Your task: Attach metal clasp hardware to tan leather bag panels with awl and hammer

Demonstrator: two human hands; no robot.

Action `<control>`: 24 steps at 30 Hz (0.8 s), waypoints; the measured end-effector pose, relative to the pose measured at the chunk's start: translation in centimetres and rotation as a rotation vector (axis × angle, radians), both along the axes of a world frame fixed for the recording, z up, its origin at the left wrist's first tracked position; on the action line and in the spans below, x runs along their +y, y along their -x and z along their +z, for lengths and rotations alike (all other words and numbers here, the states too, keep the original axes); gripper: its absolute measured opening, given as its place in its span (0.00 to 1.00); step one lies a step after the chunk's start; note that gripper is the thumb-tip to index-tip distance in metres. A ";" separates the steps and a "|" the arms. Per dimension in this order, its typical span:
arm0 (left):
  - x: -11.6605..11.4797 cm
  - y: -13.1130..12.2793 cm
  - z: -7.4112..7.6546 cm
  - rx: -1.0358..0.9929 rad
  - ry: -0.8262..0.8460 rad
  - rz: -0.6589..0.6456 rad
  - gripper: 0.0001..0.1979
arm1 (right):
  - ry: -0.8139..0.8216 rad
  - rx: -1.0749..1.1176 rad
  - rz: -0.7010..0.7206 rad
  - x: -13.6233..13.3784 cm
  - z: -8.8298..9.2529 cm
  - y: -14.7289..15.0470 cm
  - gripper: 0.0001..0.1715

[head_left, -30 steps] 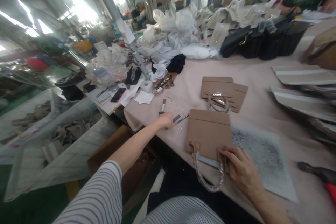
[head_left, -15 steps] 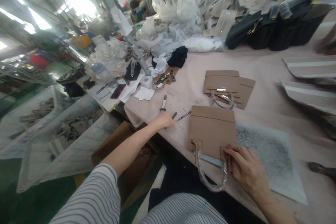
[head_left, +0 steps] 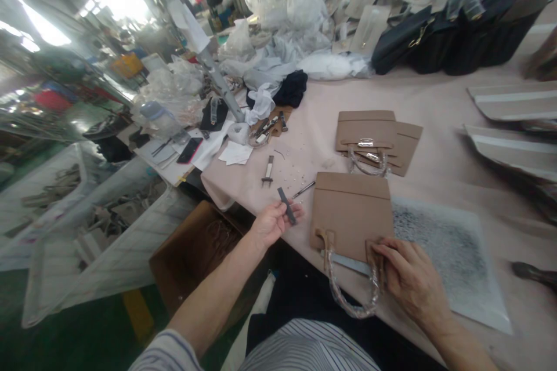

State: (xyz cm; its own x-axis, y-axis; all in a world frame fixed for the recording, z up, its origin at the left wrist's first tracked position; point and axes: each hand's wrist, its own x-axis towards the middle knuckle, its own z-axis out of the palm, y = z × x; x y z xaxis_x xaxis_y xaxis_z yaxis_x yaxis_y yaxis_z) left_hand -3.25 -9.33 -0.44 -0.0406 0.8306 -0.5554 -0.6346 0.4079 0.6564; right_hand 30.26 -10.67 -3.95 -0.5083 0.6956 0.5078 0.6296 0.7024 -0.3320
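My left hand, palm turned up, grips a short dark grey flat bar just off the table's near edge. My right hand pinches the right handle tab of a brown leather bag panel. The panel lies flat, and its plastic-wrapped handle hangs toward me over the edge. Under the panel's lower side, a grey strip shows in part. A pronged metal punch and a thin pen-like tool lie beyond my left hand, among tiny metal bits.
More brown panels with a wrapped handle lie farther back. A speckled pale sheet is at the right, with a dark-headed tool beyond it. Black bags and plastic wrapping fill the back. A phone rests at the left.
My left hand has lifted the dark grey bar from the table, drawn it toward me and turned palm up. My right hand stays at the handle tab.
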 end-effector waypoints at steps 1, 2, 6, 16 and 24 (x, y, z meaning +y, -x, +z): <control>-0.4 -0.5 -0.4 -0.031 -0.025 0.001 0.08 | 0.001 0.001 -0.003 0.0 0.0 0.0 0.17; -0.8 -1.0 -0.7 -0.050 -0.057 -0.004 0.11 | 0.001 0.001 -0.005 0.0 0.0 0.0 0.17; -1.6 -2.8 -1.1 -0.056 -0.156 -0.026 0.23 | 0.006 -0.004 -0.006 0.1 -0.2 0.0 0.16; -0.5 -7.5 -0.4 0.082 -0.317 -0.130 0.24 | 0.001 0.004 -0.013 0.1 0.3 0.4 0.14; -1.0 -8.7 -1.3 0.509 -0.490 -0.303 0.10 | 0.019 0.025 -0.009 0.0 0.3 0.3 0.15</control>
State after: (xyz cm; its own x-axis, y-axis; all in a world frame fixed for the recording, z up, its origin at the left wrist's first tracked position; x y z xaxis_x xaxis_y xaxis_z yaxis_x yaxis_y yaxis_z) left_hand 5.42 -10.30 -1.78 0.0757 0.9926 -0.0948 -0.1122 0.1030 0.9883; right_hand 29.96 -10.70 -3.67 -0.4892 0.7098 0.5067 0.6274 0.6900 -0.3609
